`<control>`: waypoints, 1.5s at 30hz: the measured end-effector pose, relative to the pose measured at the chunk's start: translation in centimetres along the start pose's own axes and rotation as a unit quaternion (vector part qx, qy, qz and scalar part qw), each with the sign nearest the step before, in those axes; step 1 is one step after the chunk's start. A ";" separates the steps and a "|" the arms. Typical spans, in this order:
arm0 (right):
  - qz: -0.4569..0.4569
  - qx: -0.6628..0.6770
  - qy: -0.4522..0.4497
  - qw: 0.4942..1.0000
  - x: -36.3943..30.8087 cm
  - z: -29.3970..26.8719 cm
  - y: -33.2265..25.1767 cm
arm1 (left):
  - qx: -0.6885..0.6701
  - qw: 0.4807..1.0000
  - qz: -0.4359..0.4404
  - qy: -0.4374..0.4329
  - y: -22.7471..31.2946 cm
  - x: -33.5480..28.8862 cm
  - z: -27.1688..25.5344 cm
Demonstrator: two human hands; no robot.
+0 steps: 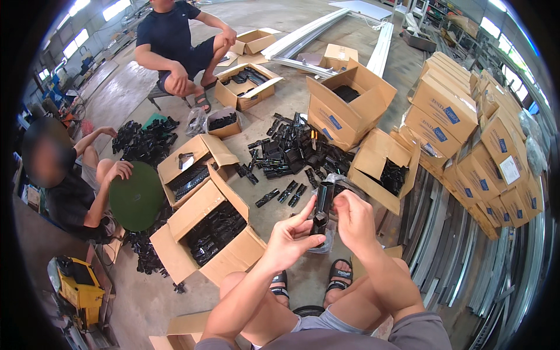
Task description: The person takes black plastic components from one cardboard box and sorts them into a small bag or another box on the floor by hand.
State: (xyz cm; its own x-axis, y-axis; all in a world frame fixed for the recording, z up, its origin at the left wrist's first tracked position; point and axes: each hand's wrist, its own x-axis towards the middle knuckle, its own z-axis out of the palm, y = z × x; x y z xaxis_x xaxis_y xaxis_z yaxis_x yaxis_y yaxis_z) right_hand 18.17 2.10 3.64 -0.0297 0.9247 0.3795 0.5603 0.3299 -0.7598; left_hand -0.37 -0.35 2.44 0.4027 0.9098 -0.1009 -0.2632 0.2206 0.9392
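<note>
In front of my knees I hold a glossy black tubular part (322,201), long and roughly upright. My left hand (291,242) is closed on its lower left side, with thumb and fingers about it. My right hand (356,221) is pinched close against the part's right side; what sits between those fingertips, if anything, is hidden. Behind and below the part lies a clear plastic bag (330,242). Beyond my hands, a heap of similar black parts (286,146) covers the floor, with a few loose ones (268,198) lying nearer.
Open cartons of black parts stand at left (233,256) and right (373,166). One co-worker (166,35) sits at the back; another, at left, holds a green disc (137,195). Stacked cartons (443,108), metal profiles (443,245) and a yellow machine (81,289) flank the space.
</note>
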 end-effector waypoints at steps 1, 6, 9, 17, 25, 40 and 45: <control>0.013 0.025 0.008 1.000 -0.2 -0.1 0.2 | 0.006 1.000 0.006 0.007 0.0 0.0 0.1; 0.194 0.214 -0.087 0.953 0.7 -1.9 -0.4 | 0.354 0.923 0.146 0.041 0.4 -0.4 -0.2; 0.188 0.166 -0.190 0.949 1.0 -2.3 0.0 | 0.527 0.832 0.169 0.033 0.8 -0.4 -0.6; 0.292 0.269 -0.069 0.915 -0.4 -0.6 -0.5 | 0.440 0.833 0.201 0.269 -0.1 1.1 -0.3; -0.108 -0.030 0.076 0.991 -3.5 3.5 0.0 | -0.227 0.959 -0.110 0.133 -1.4 1.9 -0.8; 0.190 0.385 -0.160 0.889 -0.3 0.9 1.2 | -0.007 0.999 -0.032 0.025 -1.2 0.4 -1.3; 0.194 0.379 -0.162 0.890 -1.0 0.1 1.4 | 0.066 0.997 -0.026 0.030 -1.6 0.6 -0.8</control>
State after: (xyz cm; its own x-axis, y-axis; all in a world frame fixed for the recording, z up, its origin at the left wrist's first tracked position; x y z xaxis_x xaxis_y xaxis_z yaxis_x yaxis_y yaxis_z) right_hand 18.86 1.63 2.12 -0.2619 0.9627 -0.0680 -0.1347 -0.1063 -0.9852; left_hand -0.42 0.12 0.60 0.3591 0.9184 -0.1660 -0.1246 0.2234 0.9667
